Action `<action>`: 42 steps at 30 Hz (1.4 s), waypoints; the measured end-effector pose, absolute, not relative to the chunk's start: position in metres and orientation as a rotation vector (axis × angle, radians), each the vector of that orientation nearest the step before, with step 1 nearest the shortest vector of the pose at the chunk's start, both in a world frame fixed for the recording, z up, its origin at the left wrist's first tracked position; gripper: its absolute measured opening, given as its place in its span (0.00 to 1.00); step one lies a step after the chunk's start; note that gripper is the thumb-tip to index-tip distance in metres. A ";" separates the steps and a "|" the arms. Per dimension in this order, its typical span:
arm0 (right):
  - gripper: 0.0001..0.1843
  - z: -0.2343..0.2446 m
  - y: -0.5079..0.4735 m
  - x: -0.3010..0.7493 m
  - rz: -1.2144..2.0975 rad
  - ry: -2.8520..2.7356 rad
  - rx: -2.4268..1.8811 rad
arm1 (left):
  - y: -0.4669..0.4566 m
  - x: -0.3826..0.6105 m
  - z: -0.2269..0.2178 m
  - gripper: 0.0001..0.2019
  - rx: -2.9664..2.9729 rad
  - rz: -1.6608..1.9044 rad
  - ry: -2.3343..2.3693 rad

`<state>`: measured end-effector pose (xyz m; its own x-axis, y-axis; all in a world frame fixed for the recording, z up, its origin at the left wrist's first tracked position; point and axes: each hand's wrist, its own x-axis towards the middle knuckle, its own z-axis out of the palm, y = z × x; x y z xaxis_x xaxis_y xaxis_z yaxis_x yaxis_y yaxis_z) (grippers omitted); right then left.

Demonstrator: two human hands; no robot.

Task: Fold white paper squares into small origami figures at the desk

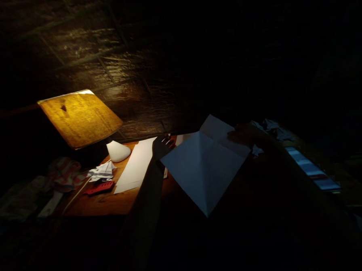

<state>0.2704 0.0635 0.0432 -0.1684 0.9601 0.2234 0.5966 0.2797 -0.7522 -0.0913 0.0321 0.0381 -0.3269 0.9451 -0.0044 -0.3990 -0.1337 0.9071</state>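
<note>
A creased sheet of white paper (201, 167) is held up in front of me, over the table. One corner points down towards me, and a fold line runs up its middle. My right hand (243, 135) grips its upper right edge, though deep shadow hides most of the fingers. My left hand (163, 145) is behind the sheet's left corner, fingers apart and holding nothing that I can see. Beside it, flat white sheets (140, 164) lie on the wooden table (124, 203).
A lit lamp with a yellow shade (83, 120) and white base (118, 151) stands at the left. Near it are a folded paper piece (102, 172), a red object (100, 188) and a cable. More folded papers (271, 126) and a glowing screen (313, 169) lie at the right.
</note>
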 end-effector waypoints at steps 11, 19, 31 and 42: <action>0.22 0.050 0.048 0.264 0.930 -1.978 -1.239 | 0.031 -0.058 0.023 0.14 1.143 1.263 0.970; 0.24 0.044 0.049 0.256 1.019 -1.875 -1.108 | 0.024 -0.041 0.019 0.24 1.419 0.981 1.011; 0.23 0.041 0.047 0.253 1.085 -1.704 -1.111 | 0.037 -0.051 0.019 0.28 1.159 1.569 0.917; 0.11 0.043 0.048 0.250 0.918 -1.623 -1.170 | 0.047 -0.045 0.004 0.29 1.237 1.476 1.121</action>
